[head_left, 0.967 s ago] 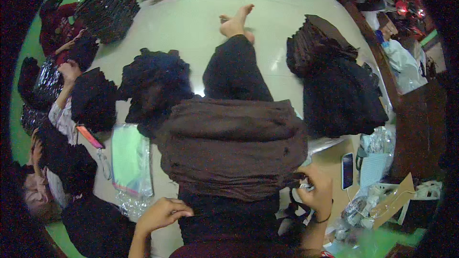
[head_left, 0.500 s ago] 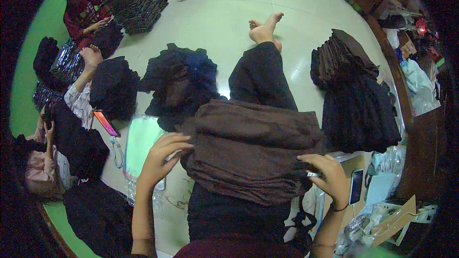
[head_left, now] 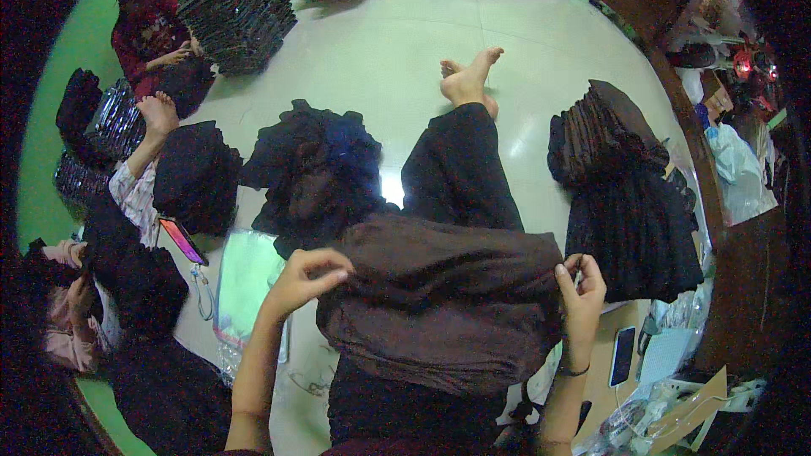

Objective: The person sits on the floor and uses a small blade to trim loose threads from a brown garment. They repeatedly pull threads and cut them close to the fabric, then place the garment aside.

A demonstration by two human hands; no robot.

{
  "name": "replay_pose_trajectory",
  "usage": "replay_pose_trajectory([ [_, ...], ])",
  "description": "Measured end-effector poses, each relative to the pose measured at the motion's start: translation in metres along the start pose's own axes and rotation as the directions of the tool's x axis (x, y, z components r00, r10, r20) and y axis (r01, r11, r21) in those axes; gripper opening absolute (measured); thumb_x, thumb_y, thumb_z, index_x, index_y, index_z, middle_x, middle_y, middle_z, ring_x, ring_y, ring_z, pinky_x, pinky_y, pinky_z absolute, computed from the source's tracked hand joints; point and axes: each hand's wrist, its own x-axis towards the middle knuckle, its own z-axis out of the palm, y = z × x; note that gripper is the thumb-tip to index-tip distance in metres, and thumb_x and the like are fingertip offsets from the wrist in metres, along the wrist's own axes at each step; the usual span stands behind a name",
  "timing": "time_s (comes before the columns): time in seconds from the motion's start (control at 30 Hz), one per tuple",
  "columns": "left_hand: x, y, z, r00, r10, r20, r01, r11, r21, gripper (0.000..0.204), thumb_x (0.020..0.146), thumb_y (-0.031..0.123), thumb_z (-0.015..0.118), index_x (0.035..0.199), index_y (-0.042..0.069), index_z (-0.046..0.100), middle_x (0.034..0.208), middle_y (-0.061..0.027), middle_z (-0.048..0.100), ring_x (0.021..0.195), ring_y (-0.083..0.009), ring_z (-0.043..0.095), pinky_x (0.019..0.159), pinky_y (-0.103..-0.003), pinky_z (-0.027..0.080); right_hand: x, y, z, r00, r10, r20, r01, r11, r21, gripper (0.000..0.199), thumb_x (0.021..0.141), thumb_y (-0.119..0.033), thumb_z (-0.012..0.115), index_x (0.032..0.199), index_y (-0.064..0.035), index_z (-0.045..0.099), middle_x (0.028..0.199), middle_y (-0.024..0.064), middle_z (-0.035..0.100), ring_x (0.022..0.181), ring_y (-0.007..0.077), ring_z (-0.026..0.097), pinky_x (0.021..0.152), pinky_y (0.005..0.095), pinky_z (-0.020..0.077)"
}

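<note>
- Across the lap [head_left: 401,414]: brown cloth [head_left: 448,304], long axis left to right, between hands.
- At cloth's left edge: left hand [head_left: 308,280], thumb and fingers parted.
- Equally near, at right edge: right hand [head_left: 581,289], grip unclear.

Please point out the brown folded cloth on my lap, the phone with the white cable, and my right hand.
Brown folded cloth [head_left: 448,308]: head view, middle of its upper face.
Phone with the white cable [head_left: 623,356]: head view, middle of its screen.
Right hand [head_left: 583,295]: head view, back of the hand.
</note>
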Motion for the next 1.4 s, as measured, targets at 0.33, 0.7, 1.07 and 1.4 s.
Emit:
replay_pose_trajectory([
  [0.33, 0.008, -0.021, 0.021, 0.902, -0.313, -0.298, 0.221, 0.926, -0.306, 0.018, 0.082, 0.014, 0.057, 0.098, 0.007, 0.053, 0.077, 0.0047, 0.052, 0.068, -0.003, 0.046, 0.062, -0.018, 0.037, -0.003, -0.003, -0.002, 0.988, -0.126, 0.092, 0.148, 0.948, -0.28, 0.026, 0.072, -0.007, 0.066, 0.094, 0.0011, 0.055, 0.083, 0.006, 0.06, 0.077, 0.0113, 0.055, 0.07, 0.0244, 0.0432],
  [0.7, 0.025, -0.005, 0.025, 0.919, 0.312, -0.241, -0.135, 0.823, 0.551, 0.026, 0.068, 0.011, 0.069, 0.089, 0.002, 0.056, 0.092, -0.0073, 0.056, 0.089, -0.017, 0.053, 0.081, -0.029, 0.041, 0.008, -0.009, 0.006, 0.818, -0.496, 0.292, 0.572, 0.758, -0.314, 0.035, 0.06, -0.002, 0.067, 0.093, -0.0009, 0.054, 0.091, 0.0122, 0.059, 0.084, 0.0272, 0.059, 0.076, 0.0327, 0.0451],
  [1.07, 0.044, -0.005, 0.035, 0.921, 0.035, -0.389, 0.071, 0.964, 0.255, 0.022, 0.072, 0.01, 0.063, 0.09, 0.0, 0.056, 0.096, -0.0132, 0.056, 0.089, -0.0251, 0.055, 0.078, -0.031, 0.042, 0.005, 0.004, 0.009, 0.99, -0.137, 0.025, 0.139, 0.965, -0.221, 0.028, 0.07, -0.008, 0.067, 0.093, -0.0018, 0.052, 0.083, 0.007, 0.057, 0.077, 0.0149, 0.053, 0.07, 0.0277, 0.0423],
  [1.4, 0.066, 0.02, 0.04, 0.885, 0.457, 0.092, -0.399, 0.641, 0.655, 0.028, 0.069, 0.013, 0.065, 0.096, 0.011, 0.06, 0.099, -0.0072, 0.054, 0.095, -0.0268, 0.049, 0.084, -0.037, 0.037, -0.007, -0.03, 0.007, 0.954, -0.278, 0.111, 0.299, 0.902, -0.31, 0.039, 0.066, -0.009, 0.069, 0.099, -0.0007, 0.05, 0.092, 0.0092, 0.049, 0.087, 0.02, 0.051, 0.077, 0.0283, 0.041],
])
